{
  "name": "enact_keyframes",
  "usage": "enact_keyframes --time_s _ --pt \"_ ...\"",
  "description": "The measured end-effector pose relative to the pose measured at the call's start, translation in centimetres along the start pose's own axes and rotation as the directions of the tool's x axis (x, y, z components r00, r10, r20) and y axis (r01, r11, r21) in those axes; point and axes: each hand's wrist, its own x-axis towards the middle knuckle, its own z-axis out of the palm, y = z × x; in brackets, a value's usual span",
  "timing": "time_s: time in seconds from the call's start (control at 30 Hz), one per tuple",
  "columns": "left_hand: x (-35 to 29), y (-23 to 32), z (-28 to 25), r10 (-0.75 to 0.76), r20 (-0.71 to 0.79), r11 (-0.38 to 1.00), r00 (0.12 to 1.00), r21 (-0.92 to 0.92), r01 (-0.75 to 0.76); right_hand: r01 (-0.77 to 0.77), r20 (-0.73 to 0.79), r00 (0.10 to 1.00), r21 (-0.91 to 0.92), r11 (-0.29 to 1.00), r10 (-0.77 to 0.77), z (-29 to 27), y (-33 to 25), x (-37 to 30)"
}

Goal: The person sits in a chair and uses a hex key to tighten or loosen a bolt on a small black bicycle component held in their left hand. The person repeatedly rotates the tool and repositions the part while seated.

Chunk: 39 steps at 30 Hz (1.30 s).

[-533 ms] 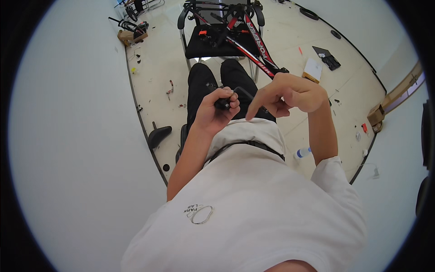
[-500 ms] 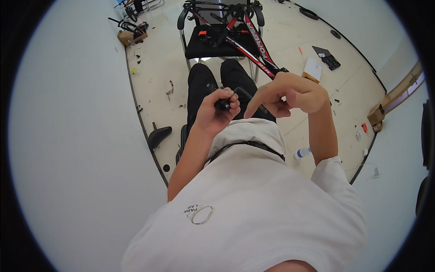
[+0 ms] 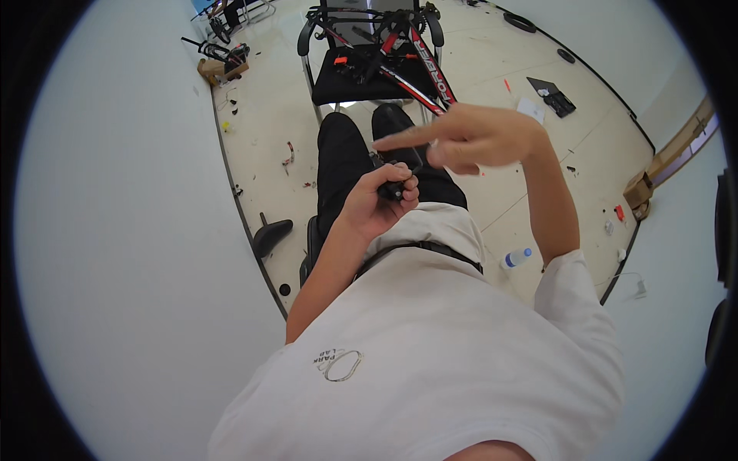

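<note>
My left hand [image 3: 378, 201] is closed round a small black bike part [image 3: 390, 190] above my lap; the fingers cover most of it, so its exact kind does not show. A thin, dark, bent rod like a hex key [image 3: 420, 156] rises from beside that hand's fingers. My right hand [image 3: 488, 140] hovers to the right and farther out, index finger stretched leftward over the rod and the other fingers loosely bent. Nothing shows in its grasp, though motion softens its outline; whether it touches the rod I cannot tell.
Ahead, a red and black bike frame [image 3: 432, 71] leans on a black chair [image 3: 327, 91]. A bike saddle [image 3: 271, 235] lies on the floor at left. At right are a water bottle [image 3: 516, 257], an open tool case [image 3: 559, 101] and a cardboard box [image 3: 638, 187].
My left hand has shifted slightly right and nearer with the black part. My right hand has swung left and farther out, its index finger now pointing leftward instead of down.
</note>
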Motion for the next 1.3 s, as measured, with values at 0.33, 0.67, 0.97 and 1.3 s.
enact_keyframes --time_s 0.33,0.67,0.97,1.3 --pt "-0.7 0.8 0.4 -0.031 0.020 0.999 0.999 -0.031 0.032 -0.234 0.046 0.972 0.101 0.967 0.230 -1.2 6.6 3.4" --pt "-1.4 3.6 -0.2 0.310 -0.059 0.946 0.949 0.117 -0.302 -0.051 0.306 0.949 0.385 0.922 -0.075 2.9 6.1 -2.5" --pt "-1.8 1.0 1.9 0.124 0.094 0.924 0.988 0.353 -0.149 -0.326 0.079 0.945 0.189 0.926 0.316 -0.3 5.8 1.4" --pt "-1.4 1.7 -0.1 0.210 0.055 0.844 0.976 0.494 -0.209 0.204 0.072 0.965 0.393 0.897 -0.252 1.6 2.5 -1.4"
